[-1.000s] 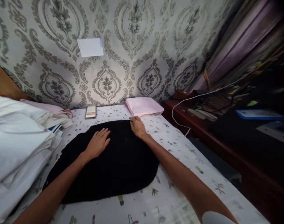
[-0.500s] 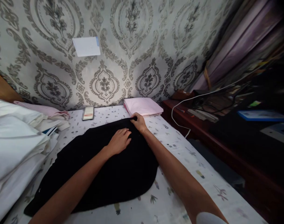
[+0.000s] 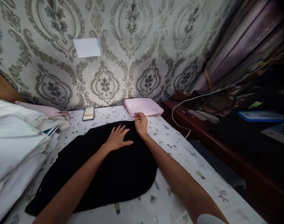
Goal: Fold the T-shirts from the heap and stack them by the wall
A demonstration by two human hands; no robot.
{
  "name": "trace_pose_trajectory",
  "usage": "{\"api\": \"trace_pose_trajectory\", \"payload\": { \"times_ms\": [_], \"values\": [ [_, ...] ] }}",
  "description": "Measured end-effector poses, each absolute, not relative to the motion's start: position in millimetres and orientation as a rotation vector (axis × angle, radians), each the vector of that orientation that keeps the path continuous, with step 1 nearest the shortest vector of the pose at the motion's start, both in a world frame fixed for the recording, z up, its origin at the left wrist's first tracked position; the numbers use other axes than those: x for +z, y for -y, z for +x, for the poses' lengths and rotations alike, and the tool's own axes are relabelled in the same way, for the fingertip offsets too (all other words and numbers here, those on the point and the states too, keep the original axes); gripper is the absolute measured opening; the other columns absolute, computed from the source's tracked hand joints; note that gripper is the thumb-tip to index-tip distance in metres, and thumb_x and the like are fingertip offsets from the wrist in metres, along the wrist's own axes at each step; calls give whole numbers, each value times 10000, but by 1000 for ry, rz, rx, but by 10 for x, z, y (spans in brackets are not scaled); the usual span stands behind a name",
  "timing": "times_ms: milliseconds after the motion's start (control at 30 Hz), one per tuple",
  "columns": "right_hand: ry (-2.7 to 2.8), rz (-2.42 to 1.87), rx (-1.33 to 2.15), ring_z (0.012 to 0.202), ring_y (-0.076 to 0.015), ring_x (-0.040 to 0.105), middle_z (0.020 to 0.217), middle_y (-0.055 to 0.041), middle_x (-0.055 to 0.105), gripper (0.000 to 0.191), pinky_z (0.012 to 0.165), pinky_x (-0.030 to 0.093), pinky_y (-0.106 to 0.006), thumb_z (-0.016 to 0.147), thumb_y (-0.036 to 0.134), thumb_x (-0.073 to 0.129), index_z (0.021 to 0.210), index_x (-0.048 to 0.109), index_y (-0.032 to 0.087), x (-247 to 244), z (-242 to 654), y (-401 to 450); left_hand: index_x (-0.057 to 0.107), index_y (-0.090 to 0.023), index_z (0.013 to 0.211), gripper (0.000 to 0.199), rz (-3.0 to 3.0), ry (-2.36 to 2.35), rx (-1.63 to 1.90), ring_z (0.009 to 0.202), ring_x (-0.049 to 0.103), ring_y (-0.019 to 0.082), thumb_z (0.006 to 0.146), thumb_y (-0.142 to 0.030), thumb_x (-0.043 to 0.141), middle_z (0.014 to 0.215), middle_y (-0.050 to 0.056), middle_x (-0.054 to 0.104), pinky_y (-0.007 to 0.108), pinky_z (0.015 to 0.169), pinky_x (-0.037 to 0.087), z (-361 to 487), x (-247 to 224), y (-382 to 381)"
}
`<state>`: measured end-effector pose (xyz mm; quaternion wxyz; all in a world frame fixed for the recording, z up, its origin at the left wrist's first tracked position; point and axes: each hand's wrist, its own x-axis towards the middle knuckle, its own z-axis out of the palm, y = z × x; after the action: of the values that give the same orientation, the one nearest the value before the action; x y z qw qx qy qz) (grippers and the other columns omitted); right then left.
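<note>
A black garment (image 3: 123,177) lies spread over the bed, its exact kind not clear. My left hand (image 3: 117,138) rests flat on its upper part, palm down, with fingers and thumb spread. At the garment's far right edge is my right hand (image 3: 141,123), its fingers loosely curled and a little apart from the thumb. No cloth shows between those fingertips. Just behind my right hand sits a folded pink cloth (image 3: 145,106).
White fabric (image 3: 13,146) is heaped on the left of the patterned bed sheet (image 3: 191,174). A small blurred card or box (image 3: 88,113) lies near the wall. To the right stands a dark red desk (image 3: 179,113) with a white cable (image 3: 177,107) hanging over its edge.
My left hand has spread its fingers. My right hand has loosened from the garment's far edge and shifted slightly right; that edge now lies lower.
</note>
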<state>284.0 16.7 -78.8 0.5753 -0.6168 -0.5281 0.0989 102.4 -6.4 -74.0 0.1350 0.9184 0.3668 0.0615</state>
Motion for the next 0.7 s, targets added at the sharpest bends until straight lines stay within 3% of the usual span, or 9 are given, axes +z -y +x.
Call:
{"api": "trace_pose_trajectory", "payload": {
  "times_ms": [67, 200, 333, 567, 700],
  "values": [
    [1442, -1476, 133, 939, -229, 625, 1020, -105, 663, 254, 882, 499, -351, 835, 145, 417, 966, 631, 187, -704, 2697, -66, 407, -179, 1513, 825, 2657, -1068, 174, 1537, 193, 379, 885, -701, 518, 1647, 176, 282, 606, 1218, 163, 1020, -731, 59],
    [1891, -1516, 261, 870, -214, 597, 895, -55, 663, 196, 840, 479, -326, 881, 149, 450, 913, 634, 210, -710, 2371, 61, 404, -144, 1522, 829, 2687, -1007, 146, 1532, 232, 343, 912, -704, 459, 1615, 196, 345, 563, 1233, 159, 953, -738, 35],
    [1959, -1603, 232, 991, -225, 575, 1012, -110, 646, 227, 948, 450, -353, 939, 138, 417, 950, 642, 169, -856, 2311, 63, 362, -139, 1548, 813, 2685, -1014, 111, 1546, 199, 311, 948, -687, 395, 1634, 171, 312, 521, 1245, 157, 747, -755, -31],
    [1982, -1715, 121, 1089, -268, 540, 1164, -115, 625, 254, 995, 440, -406, 900, 111, 477, 1060, 661, 180, -928, 2529, 36, 385, -298, 1537, 634, 2646, -1269, 137, 1556, 164, 297, 998, -624, 319, 1672, 55, 258, 538, 1230, 174, 44, -779, -206],
    [1834, -1754, 130, 1078, -261, 569, 1152, -123, 611, 320, 966, 467, -388, 895, 77, 415, 1065, 662, 187, -962, 2615, -11, 465, -223, 1471, 547, 2562, -1513, 387, 1460, 384, 283, 1020, -501, 332, 1564, 102, 463, 475, 1190, 290, -317, -843, -349]
  ]
}}
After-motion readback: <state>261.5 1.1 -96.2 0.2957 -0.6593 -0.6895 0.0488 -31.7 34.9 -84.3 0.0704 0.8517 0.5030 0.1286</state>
